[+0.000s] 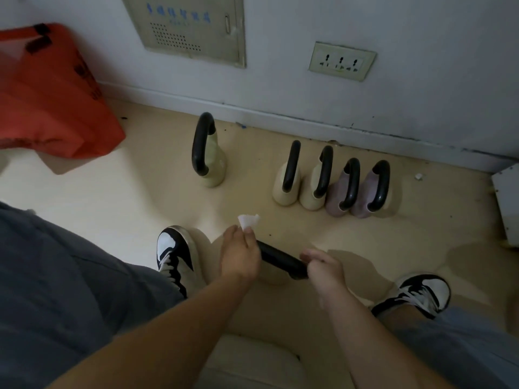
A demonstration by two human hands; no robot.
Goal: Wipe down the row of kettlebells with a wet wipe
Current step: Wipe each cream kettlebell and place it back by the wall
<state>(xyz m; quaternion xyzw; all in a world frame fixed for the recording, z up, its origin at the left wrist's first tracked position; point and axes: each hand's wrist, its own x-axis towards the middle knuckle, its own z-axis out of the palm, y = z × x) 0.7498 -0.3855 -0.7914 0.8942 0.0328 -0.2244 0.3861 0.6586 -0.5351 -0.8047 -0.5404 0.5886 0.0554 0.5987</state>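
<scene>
Four kettlebells (310,195) stand side by side at centre right before the wall (421,88), a fifth kettlebell (213,161) apart to their left. At lower centre, a sixth kettlebell (280,261) sits between two shoes (174,254); a bag (50,94) lies upper left.

Kettlebells with black loop handles: six in all.
- Cream-bodied: four. These are the lone cream kettlebell (216,164), the first cream row kettlebell (279,193), the second cream row kettlebell (309,200) and the held cream kettlebell (280,261).
- Lilac-bodied: two. These are the first lilac kettlebell (335,202) and the second lilac kettlebell (365,192).
- Standing side by side in the row: four.

White wet wipe (248,220): one.
Hands: two, the left hand (240,256) and the right hand (323,266).
Black-and-white lace-up sneakers: two, the left sneaker (174,254) and the right sneaker (418,293).
Orange fabric bag (50,94): one.
Cream wall socket plate (341,61): one, with three outlets.
Grey metal wall panel (191,26): one.
Small white scrap (418,176): one.
</scene>
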